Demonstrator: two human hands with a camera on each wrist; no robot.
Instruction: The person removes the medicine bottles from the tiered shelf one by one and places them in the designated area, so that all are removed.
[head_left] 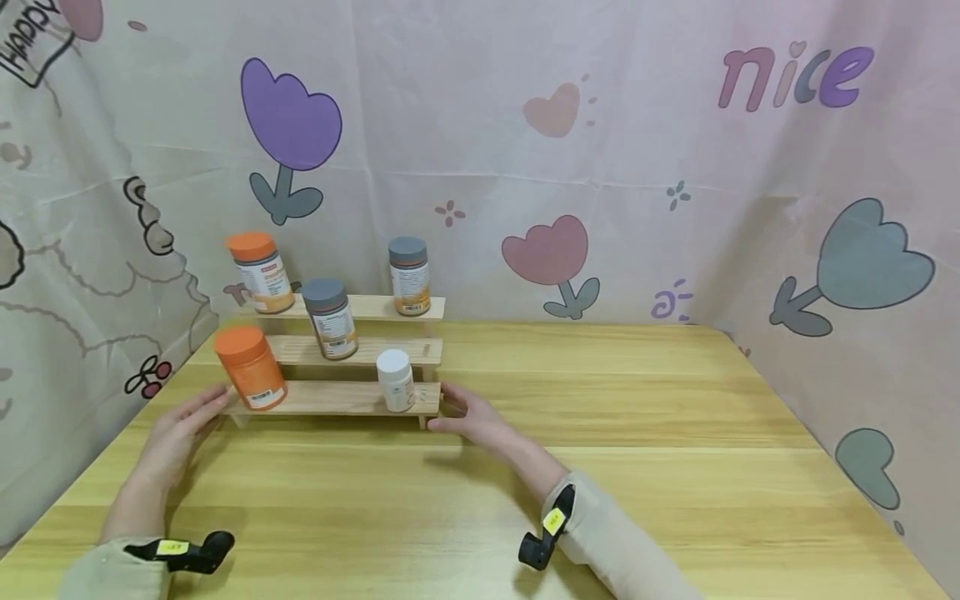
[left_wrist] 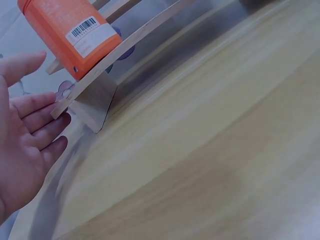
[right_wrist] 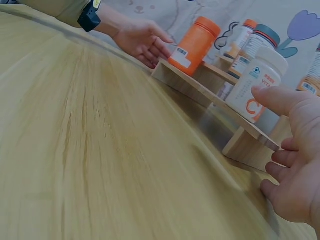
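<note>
A three-step wooden rack (head_left: 330, 400) stands toward the back left of the table. My left hand (head_left: 174, 437) is at the left end of its lowest step, fingers extended and fingertips right at the board's edge. At the other end is my right hand (head_left: 476, 417), its thumb and fingers spread around the corner. On the lowest step sit an orange bottle (head_left: 253, 372) at left and a small white vitamin bottle (head_left: 396, 382) at right, near my right thumb (right_wrist: 272, 98). A grey-lidded bottle (head_left: 332, 323) occupies the middle step.
The top step carries an orange-lidded bottle (head_left: 266, 279) at left and another grey-lidded bottle (head_left: 410, 279) at right. Behind the rack hangs a patterned cloth (head_left: 450, 100). The wooden table (head_left: 600, 467) extends to the front and right.
</note>
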